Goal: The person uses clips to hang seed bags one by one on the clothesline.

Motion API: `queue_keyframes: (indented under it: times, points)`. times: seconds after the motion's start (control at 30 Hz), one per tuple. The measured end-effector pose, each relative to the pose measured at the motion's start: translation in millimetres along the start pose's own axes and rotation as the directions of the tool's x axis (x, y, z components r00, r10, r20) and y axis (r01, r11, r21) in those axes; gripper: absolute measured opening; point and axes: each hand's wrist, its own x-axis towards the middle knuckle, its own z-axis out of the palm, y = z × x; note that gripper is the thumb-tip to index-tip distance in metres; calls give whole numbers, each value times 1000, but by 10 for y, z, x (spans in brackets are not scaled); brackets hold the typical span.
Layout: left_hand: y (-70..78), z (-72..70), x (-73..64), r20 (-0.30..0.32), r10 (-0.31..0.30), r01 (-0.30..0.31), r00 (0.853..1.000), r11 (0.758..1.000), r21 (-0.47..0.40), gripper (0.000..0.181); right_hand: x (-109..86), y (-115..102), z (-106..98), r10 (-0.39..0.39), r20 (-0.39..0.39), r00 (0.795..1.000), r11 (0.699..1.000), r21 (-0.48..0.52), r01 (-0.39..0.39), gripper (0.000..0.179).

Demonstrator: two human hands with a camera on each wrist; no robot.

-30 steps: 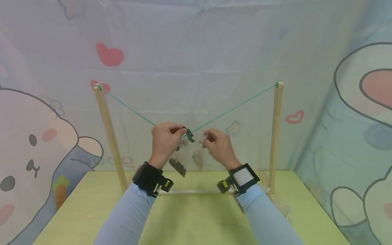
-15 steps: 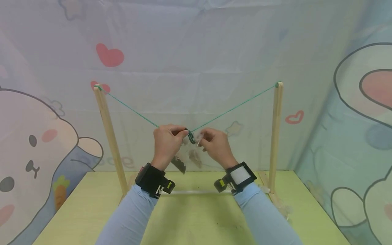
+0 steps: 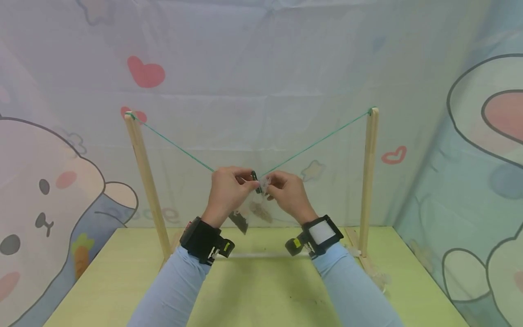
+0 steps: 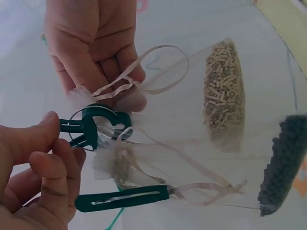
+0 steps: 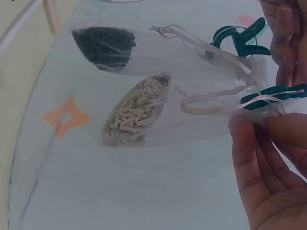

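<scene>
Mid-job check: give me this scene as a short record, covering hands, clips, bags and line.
left hand: pinches the held clip by its handles
right hand: pinches the top of the pale-pellet bag
held clip: green, at the pale-pellet bag's top; cannot tell whether it grips the bag
other clip: green, at the top of the dark-pellet bag
bags: both clear, filled ends below the hands
cord: green, strung between wooden posts, sagging toward the hands
</scene>
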Motion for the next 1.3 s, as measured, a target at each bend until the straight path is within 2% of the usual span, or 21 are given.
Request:
queue_keyframes:
  times: [0.13, 0.33, 0.47, 0.6, 0.77, 0.9, 1.03, 1.13, 1.3]
  points:
    - [39, -26, 5, 46, -34, 33, 998, 999, 25, 33, -1, 8, -14, 0, 22, 1000, 1000, 21, 0, 11]
    - [51, -103, -19, 102, -47, 38, 994, 995, 92, 39, -10, 24, -30, 14, 57, 998, 1000, -8, -13, 13]
    - [51, -215, -110, 77, 5, -13, 997, 995, 101, 38, -26, 35, -51, 22, 90, 996, 998, -64, -16, 13]
    - [24, -342, -249, 22, 99, -101, 995, 988, 116, 34, -63, 53, -120, 21, 136, 990, 992, -130, -3, 13]
    - [-116, -436, -442, 0, 228, -224, 974, 958, 180, 33, -185, 66, -280, 37, 205, 978, 972, -233, 13, 19]
    - [-253, -446, -621, -12, 292, -281, 956, 929, 239, 35, -365, 148, -357, -4, 208, 978, 960, -272, 62, 23]
    - [-416, -412, -800, -32, 320, -296, 947, 906, 303, 40, -596, 280, -333, -60, 185, 981, 946, -303, 115, 27]
    - [-542, -365, -931, -50, 326, -289, 944, 892, 347, 44, -762, 379, -274, -93, 171, 981, 924, -351, 149, 31]
    - [-731, -237, -1148, -72, 335, -279, 940, 870, 406, 48, -1003, 478, -172, -112, 134, 985, 902, -403, 158, 38]
